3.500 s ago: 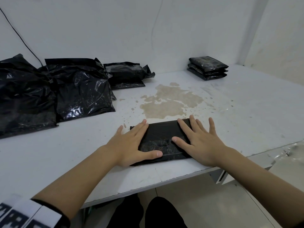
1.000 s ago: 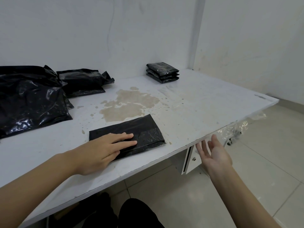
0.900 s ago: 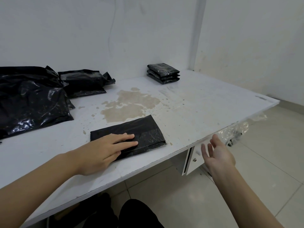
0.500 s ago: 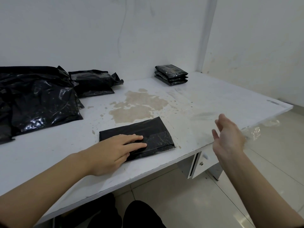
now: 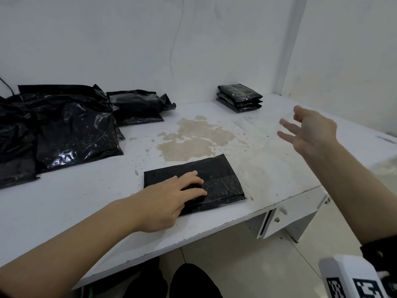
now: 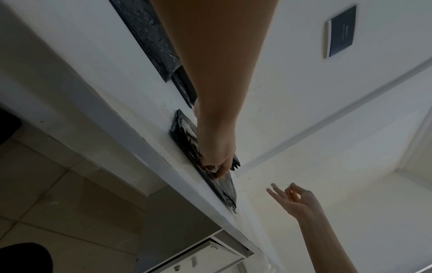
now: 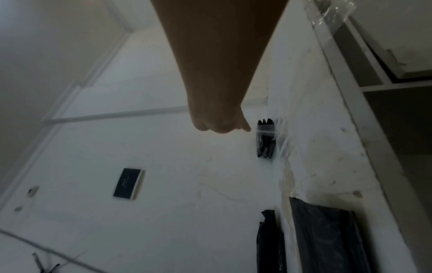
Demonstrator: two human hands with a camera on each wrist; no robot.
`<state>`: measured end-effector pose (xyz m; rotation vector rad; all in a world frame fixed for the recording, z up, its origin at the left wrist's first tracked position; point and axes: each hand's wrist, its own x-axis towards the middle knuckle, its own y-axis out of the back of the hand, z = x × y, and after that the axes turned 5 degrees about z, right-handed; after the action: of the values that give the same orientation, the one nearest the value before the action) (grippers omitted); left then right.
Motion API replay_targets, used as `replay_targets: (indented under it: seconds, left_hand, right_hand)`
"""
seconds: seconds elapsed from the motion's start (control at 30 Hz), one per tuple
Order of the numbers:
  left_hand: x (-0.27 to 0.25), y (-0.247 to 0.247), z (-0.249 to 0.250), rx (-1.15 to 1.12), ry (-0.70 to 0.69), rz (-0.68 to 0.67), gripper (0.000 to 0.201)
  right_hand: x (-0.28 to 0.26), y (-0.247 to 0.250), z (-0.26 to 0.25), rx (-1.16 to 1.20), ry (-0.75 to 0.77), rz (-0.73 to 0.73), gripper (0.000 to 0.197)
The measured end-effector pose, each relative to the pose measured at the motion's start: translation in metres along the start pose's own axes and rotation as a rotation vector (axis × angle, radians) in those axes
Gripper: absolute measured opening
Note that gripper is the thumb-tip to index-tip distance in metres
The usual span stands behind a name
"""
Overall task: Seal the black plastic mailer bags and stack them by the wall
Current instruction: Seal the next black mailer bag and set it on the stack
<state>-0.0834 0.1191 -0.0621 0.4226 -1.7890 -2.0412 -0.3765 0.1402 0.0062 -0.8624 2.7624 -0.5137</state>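
A folded black mailer bag (image 5: 219, 179) lies flat near the front edge of the white table (image 5: 64, 201); it also shows in the left wrist view (image 6: 226, 186) and the right wrist view (image 7: 327, 230). My left hand (image 5: 199, 186) (image 6: 217, 166) presses down on its left half with the fingertips. My right hand (image 5: 300, 125) (image 6: 290, 194) is raised above the table's right side, thumb and forefinger pinched on a faint clear strip of tape (image 7: 268, 131), the other fingers spread. A stack of sealed black bags (image 5: 239, 97) (image 7: 265, 146) stands by the back wall.
Several larger black bags (image 5: 75, 134) lie heaped at the table's left, a smaller one (image 5: 135, 106) behind them. A brown stain (image 5: 193, 138) marks the table's middle. A white drawer unit (image 5: 285, 216) stands under the front right edge, where clear plastic (image 5: 384, 166) hangs.
My right hand left the mailer, dipped below the table's right edge, and has risen above the tabletop. My left hand has stayed pressed on the mailer.
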Motion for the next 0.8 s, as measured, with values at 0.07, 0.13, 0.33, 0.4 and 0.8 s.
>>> replay_targets:
  seconds: [0.07, 0.13, 0.33, 0.4, 0.8]
  left_hand:
    - [0.001, 0.001, 0.003, 0.064, 0.007, 0.025, 0.055]
    - [0.003, 0.002, 0.007, 0.124, 0.008, 0.047, 0.058]
    - [0.007, 0.004, 0.009, 0.112, 0.055, 0.005, 0.059]
    - [0.007, 0.005, 0.008, 0.088, 0.065, -0.013, 0.058]
    - [-0.001, 0.008, 0.01, -0.662, 0.432, 0.142, 0.031]
  right_hand:
    - [0.001, -0.003, -0.001, -0.006, 0.006, -0.013, 0.007]
    - [0.001, -0.006, -0.002, -0.012, 0.026, -0.018, 0.006]
    - [-0.005, -0.019, -0.011, -0.04, 0.097, -0.077, 0.013]
    - [-0.008, -0.026, -0.019, -0.057, 0.135, -0.112, 0.013]
    - [-0.044, -0.035, -0.02, 0.052, -0.098, -0.481, 0.021]
